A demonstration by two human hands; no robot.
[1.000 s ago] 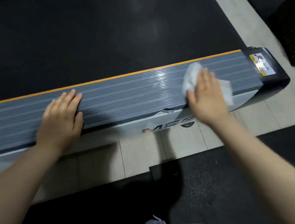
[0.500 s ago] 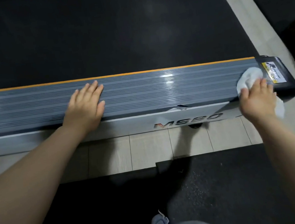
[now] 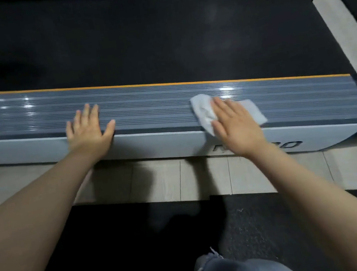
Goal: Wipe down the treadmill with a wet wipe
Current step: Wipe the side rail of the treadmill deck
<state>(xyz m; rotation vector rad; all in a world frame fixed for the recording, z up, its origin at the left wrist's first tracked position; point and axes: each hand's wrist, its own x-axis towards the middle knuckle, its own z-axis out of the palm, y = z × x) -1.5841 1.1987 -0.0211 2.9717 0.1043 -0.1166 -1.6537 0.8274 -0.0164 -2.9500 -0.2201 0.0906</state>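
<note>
White, crumpled wet wipe (image 3: 204, 111) lies on the ribbed grey treadmill side rail (image 3: 158, 113), pressed beneath the right hand (image 3: 235, 125), fingers straight. Left hand (image 3: 88, 132) rests flat, fingers spread.

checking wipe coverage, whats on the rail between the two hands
Head view: only bare ribbed grey side rail between left hand and right hand's white wet wipe.

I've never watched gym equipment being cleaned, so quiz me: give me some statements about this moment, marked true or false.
1. The right hand presses a white wipe flat on the grey ribbed side rail. True.
2. The left hand holds a spray bottle. False: it rests flat on the rail, holding nothing.
3. The wipe lies on the black belt. False: it lies on the rail.
4. An orange strip runs between rail and belt. True.
</note>
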